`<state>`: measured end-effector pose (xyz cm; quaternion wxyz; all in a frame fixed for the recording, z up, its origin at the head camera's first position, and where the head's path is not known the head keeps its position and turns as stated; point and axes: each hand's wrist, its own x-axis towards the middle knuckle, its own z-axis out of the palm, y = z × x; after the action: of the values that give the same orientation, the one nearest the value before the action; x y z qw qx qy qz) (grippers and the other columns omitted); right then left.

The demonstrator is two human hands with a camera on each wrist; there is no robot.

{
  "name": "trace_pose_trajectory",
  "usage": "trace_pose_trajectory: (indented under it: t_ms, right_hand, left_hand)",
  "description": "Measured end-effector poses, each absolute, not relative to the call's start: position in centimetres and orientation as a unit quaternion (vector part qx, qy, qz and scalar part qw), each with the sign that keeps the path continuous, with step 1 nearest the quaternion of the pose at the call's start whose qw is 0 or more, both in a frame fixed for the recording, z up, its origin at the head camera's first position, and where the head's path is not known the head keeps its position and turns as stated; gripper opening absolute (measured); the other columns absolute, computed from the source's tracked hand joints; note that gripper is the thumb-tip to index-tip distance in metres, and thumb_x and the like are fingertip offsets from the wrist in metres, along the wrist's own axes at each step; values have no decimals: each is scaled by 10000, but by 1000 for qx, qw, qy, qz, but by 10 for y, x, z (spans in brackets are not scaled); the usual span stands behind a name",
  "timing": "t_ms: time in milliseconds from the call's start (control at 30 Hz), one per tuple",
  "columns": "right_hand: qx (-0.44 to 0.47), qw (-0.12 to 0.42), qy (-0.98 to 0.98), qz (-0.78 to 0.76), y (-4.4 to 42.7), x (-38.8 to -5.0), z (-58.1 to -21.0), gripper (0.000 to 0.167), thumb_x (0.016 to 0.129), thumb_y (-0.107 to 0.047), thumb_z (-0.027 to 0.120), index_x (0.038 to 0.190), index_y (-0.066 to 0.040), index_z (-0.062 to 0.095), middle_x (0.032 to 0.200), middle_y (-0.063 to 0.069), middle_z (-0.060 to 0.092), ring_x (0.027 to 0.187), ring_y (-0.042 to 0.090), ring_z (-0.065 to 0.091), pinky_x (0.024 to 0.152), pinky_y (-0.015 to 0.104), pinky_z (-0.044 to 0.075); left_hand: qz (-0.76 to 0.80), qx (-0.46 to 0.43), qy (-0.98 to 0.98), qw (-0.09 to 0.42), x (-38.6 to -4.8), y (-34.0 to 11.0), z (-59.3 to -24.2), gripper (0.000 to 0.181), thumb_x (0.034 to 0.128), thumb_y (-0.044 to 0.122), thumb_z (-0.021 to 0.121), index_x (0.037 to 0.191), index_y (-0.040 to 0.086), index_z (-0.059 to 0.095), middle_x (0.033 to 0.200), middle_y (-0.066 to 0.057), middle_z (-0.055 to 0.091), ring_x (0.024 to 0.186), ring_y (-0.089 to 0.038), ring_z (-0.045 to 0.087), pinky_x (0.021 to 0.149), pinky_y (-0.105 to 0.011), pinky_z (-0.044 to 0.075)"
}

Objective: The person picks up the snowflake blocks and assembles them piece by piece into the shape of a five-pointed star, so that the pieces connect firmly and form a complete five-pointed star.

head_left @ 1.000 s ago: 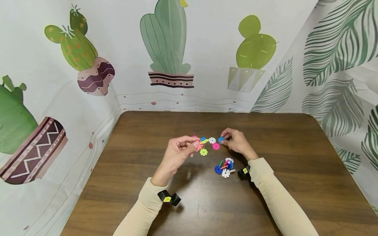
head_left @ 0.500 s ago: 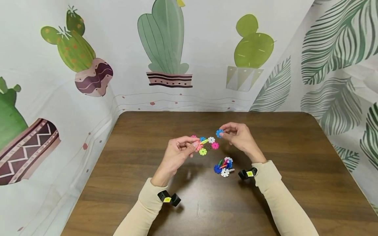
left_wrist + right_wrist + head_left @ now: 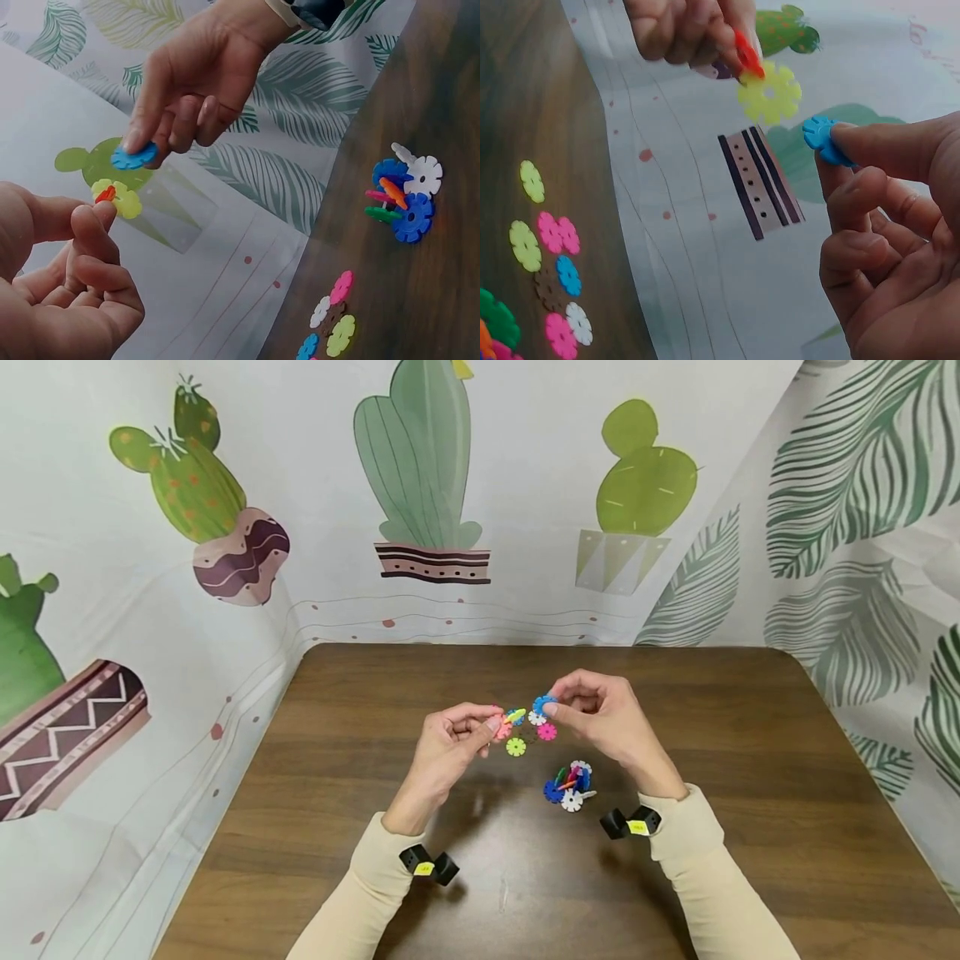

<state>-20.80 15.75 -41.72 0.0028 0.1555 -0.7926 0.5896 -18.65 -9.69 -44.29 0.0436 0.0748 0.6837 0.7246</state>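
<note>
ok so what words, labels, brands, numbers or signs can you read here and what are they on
Nothing readable.
Yellow label on left wrist camera: too small to read.
Another yellow label on right wrist camera: too small.
Pink writing on wall cloth, right wrist view: too blurred.
Held blue disc: no text visible.

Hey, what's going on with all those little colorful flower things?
A person is handling notched plastic discs above a table. The left hand pinches a red-orange disc with a yellow-green disc joined to it. The right hand pinches a blue disc, held close by but apart from that pair. On the table are more flat discs in several colors, and nearer the person sits a clump of discs set at different angles.
</note>
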Motion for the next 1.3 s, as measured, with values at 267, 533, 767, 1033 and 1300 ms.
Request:
trace_pose_trajectory:
  t_ms: [267, 533, 767, 1033, 1300]
  right_hand:
    - [173, -34, -790, 587, 144, -200, -422, 136, 916, -148, 864, 993, -116, 756, 786, 227, 709, 498, 201, 582, 473, 311, 523]
    - [180, -36, -792, 583, 138, -199, -423, 138, 897, -169, 885, 966, -137, 770, 794, 145, 756, 496, 312, 623, 459, 328, 529]
    - [177, -29, -791, 585, 136, -198, -423, 104, 896, -197, 892, 940, -167, 803, 730, 26, 752, 498, 379, 616, 440, 314, 507]
    - [173, -22, -773, 609, 134, -199, -425, 132, 859, -108, 908, 820, -89, 783, 911, 149, 824, 409, 185, 563, 402, 281, 479]
    - [168, -15, -759, 629, 131, -196, -424, 128, 842, -78, 916, 808, -62, 793, 892, 163, 817, 395, 164, 559, 400, 296, 499]
  left_hand:
    - [743, 65, 665, 33, -186, -92, -444, 214, 980, 60, 767, 1144, -76, 742, 775, 89, 774, 629, -58, 646, 605, -195, 541]
    - [759, 50, 649, 29, -185, -89, -444, 210, 981, -3, 737, 1141, -134, 701, 764, 100, 765, 585, -53, 621, 584, -183, 525]
    - [790, 28, 611, 37, -182, -84, -443, 41, 980, -35, 718, 1000, 1, 722, 784, 66, 780, 621, -47, 659, 600, -172, 548]
    - [804, 24, 593, 44, -180, -82, -444, 146, 978, -65, 690, 940, 74, 711, 802, 56, 779, 579, -58, 608, 601, -169, 551]
    - [837, 22, 544, 51, -178, -77, -444, 219, 992, -96, 656, 917, 105, 702, 794, 37, 755, 573, -63, 602, 583, -162, 543]
